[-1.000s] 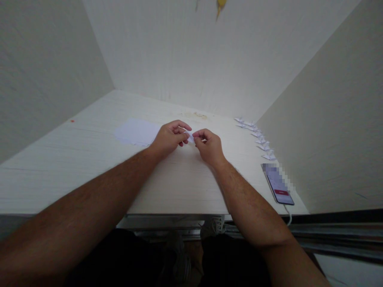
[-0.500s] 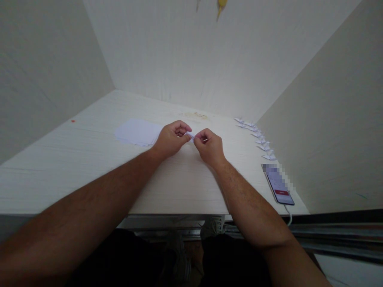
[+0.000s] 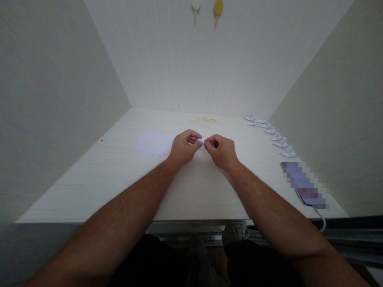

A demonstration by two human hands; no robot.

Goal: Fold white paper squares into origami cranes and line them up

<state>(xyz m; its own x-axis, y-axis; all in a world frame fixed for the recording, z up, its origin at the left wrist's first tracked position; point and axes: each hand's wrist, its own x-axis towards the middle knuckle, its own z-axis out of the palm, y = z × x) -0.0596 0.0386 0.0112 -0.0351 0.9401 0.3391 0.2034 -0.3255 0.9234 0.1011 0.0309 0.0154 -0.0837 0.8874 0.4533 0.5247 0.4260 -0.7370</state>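
Between my fingertips is a small piece of folded white paper (image 3: 201,141), mostly covered by the fingers. My left hand (image 3: 186,146) is closed, its thumb and forefinger pinching the paper from the left. From the other side my right hand (image 3: 221,149) pinches the same piece, fingers curled. Both hands are just over the middle of the white table (image 3: 197,195). A stack of white paper sheets (image 3: 154,143) lies left of my left hand, its right edge partly behind the wrist.
Several small folded paper figures (image 3: 278,138) stand in a line along the right wall. Nearer the front edge lies a phone (image 3: 302,185) with a white cable (image 3: 321,221). Walls enclose the table on three sides. A yellow hook (image 3: 218,7) and a white hook (image 3: 196,4) are on the back wall.
The view has shifted, so the table and everything on it appear further right and the hooks show more fully. Both hands still pinch the folded paper, with slightly changed finger positions.
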